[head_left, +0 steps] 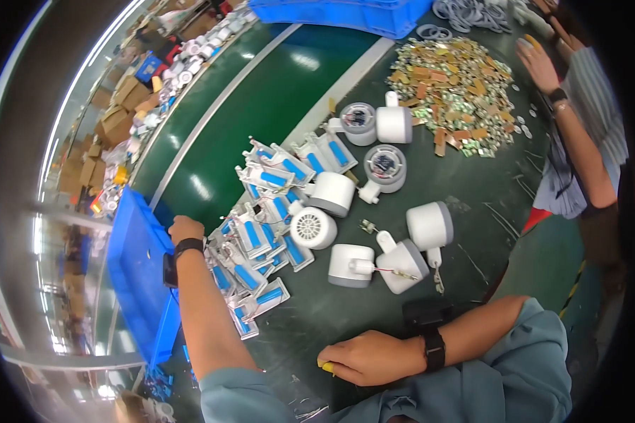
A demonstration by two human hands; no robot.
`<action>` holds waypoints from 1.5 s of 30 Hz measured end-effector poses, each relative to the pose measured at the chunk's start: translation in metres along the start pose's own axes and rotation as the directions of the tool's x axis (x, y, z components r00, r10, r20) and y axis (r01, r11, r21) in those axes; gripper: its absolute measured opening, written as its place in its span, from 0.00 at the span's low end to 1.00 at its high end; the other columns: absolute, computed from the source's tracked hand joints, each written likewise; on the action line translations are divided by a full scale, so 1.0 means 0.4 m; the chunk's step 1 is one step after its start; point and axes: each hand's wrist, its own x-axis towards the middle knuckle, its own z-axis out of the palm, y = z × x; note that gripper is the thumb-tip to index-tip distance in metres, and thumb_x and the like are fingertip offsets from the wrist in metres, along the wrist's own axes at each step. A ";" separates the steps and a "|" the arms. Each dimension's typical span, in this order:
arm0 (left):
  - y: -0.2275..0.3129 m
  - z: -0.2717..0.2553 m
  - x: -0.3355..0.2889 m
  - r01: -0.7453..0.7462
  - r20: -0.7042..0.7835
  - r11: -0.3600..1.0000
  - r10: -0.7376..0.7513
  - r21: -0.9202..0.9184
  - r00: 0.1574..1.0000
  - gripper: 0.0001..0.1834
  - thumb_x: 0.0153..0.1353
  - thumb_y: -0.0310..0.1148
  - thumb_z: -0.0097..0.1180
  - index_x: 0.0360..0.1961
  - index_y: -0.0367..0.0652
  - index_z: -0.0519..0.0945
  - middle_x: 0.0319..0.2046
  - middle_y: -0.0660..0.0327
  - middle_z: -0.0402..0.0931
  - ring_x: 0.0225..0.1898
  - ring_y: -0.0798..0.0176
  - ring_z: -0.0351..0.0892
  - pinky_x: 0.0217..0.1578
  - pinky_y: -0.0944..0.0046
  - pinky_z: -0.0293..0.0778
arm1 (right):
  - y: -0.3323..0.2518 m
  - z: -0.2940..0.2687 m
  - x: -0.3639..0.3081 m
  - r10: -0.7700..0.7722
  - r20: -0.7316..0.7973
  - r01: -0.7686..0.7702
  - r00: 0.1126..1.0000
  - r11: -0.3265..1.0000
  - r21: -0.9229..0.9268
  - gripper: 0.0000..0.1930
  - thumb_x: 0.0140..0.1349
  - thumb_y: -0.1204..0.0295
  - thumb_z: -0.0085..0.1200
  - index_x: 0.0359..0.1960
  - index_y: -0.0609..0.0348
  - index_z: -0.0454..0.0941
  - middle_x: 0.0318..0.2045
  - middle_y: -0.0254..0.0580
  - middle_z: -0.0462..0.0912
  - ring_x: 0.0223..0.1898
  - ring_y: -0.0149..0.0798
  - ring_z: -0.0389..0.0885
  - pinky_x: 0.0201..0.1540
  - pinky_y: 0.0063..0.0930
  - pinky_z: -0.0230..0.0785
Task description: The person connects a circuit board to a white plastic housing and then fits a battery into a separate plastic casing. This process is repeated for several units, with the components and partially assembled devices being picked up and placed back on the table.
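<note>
My left hand (186, 228) is reached out to the far left, beside the rim of a blue plastic bin (135, 271). Its fingers are curled in, and what they hold, if anything, is hidden. Low over the near part of the dark table, my right hand (368, 357) is also closed, with a yellow cover on one fingertip; I cannot make out anything in it. Between the hands lies a heap of white plastic trays with blue battery cells (252, 236). Several white round housings with grey rims (351, 265) lie to its right, some with small boards dangling on wires.
A pile of small circuit boards (451, 92) covers the far right. Behind it are grey rings (473, 14). Another person's hand (538, 65) is beside the pile. A green conveyor belt (261, 92) runs past the far left, and another blue bin (346, 14) stands at the back.
</note>
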 end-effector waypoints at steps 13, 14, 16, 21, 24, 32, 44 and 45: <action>0.058 -0.188 -0.197 -0.472 -0.272 0.795 0.392 -0.380 0.879 0.25 0.53 0.22 0.52 0.55 0.36 0.75 0.46 0.41 0.79 0.50 0.40 0.78 0.51 0.51 0.73 | 0.038 0.040 0.000 -0.078 -0.118 0.062 0.990 0.989 -0.132 0.07 0.61 0.70 0.49 0.35 0.61 0.75 0.26 0.53 0.81 0.31 0.59 0.81 0.34 0.49 0.71; 0.095 -0.280 -0.298 -0.471 -0.242 0.749 0.404 -0.465 0.882 0.26 0.53 0.20 0.51 0.56 0.35 0.74 0.47 0.40 0.79 0.50 0.39 0.78 0.51 0.52 0.73 | 0.034 0.037 -0.008 -0.071 -0.107 0.054 0.992 0.987 -0.154 0.07 0.60 0.70 0.49 0.35 0.60 0.75 0.26 0.53 0.81 0.31 0.59 0.81 0.34 0.49 0.71; 0.035 -0.337 -0.428 -0.712 -0.422 0.582 0.574 -0.392 0.702 0.26 0.54 0.17 0.49 0.57 0.33 0.73 0.49 0.39 0.77 0.51 0.39 0.76 0.52 0.52 0.71 | 0.022 0.046 -0.007 -0.080 -0.076 0.065 0.994 0.982 -0.176 0.07 0.60 0.70 0.49 0.34 0.60 0.76 0.26 0.52 0.81 0.31 0.59 0.81 0.34 0.49 0.71; -0.122 -0.344 -0.799 -0.782 -0.294 0.575 0.724 -0.241 0.624 0.24 0.55 0.20 0.52 0.55 0.32 0.73 0.50 0.41 0.74 0.51 0.37 0.71 0.54 0.46 0.66 | 0.020 0.024 0.002 -0.072 0.007 0.072 0.997 0.976 -0.207 0.07 0.61 0.70 0.47 0.34 0.61 0.74 0.26 0.52 0.81 0.31 0.58 0.80 0.34 0.50 0.71; -0.173 -0.264 -0.948 -0.654 -0.176 0.723 0.631 -0.223 0.756 0.20 0.62 0.32 0.56 0.56 0.39 0.74 0.55 0.47 0.75 0.55 0.45 0.73 0.58 0.46 0.64 | 0.031 0.030 0.013 -0.168 0.036 0.172 0.985 0.947 -0.272 0.07 0.61 0.70 0.48 0.33 0.62 0.74 0.26 0.52 0.81 0.31 0.59 0.80 0.34 0.51 0.71; -0.233 -0.197 -1.067 -0.577 -0.301 0.702 0.493 -0.418 0.816 0.25 0.54 0.23 0.58 0.54 0.32 0.72 0.58 0.44 0.69 0.56 0.40 0.67 0.57 0.46 0.61 | -0.050 -0.075 -0.083 -0.430 -0.136 0.123 0.893 0.522 -0.844 0.11 0.57 0.70 0.57 0.41 0.58 0.76 0.28 0.38 0.77 0.28 0.40 0.79 0.28 0.34 0.71; -0.234 -0.197 -1.096 -0.600 -0.332 0.697 0.501 -0.392 0.799 0.16 0.53 0.20 0.54 0.46 0.34 0.77 0.51 0.51 0.75 0.54 0.45 0.70 0.59 0.51 0.61 | -0.036 -0.128 -0.060 -0.584 -0.051 0.024 0.810 0.120 -0.992 0.14 0.55 0.70 0.52 0.43 0.61 0.76 0.36 0.39 0.75 0.42 0.39 0.76 0.42 0.30 0.66; -0.230 -0.199 -1.096 -0.602 -0.332 0.695 0.503 -0.392 0.798 0.16 0.53 0.20 0.54 0.46 0.34 0.77 0.51 0.51 0.75 0.54 0.45 0.70 0.59 0.51 0.61 | -0.041 -0.117 -0.058 -0.613 -0.009 0.114 0.790 0.161 -0.980 0.14 0.54 0.70 0.52 0.41 0.61 0.76 0.34 0.38 0.73 0.40 0.38 0.74 0.41 0.31 0.64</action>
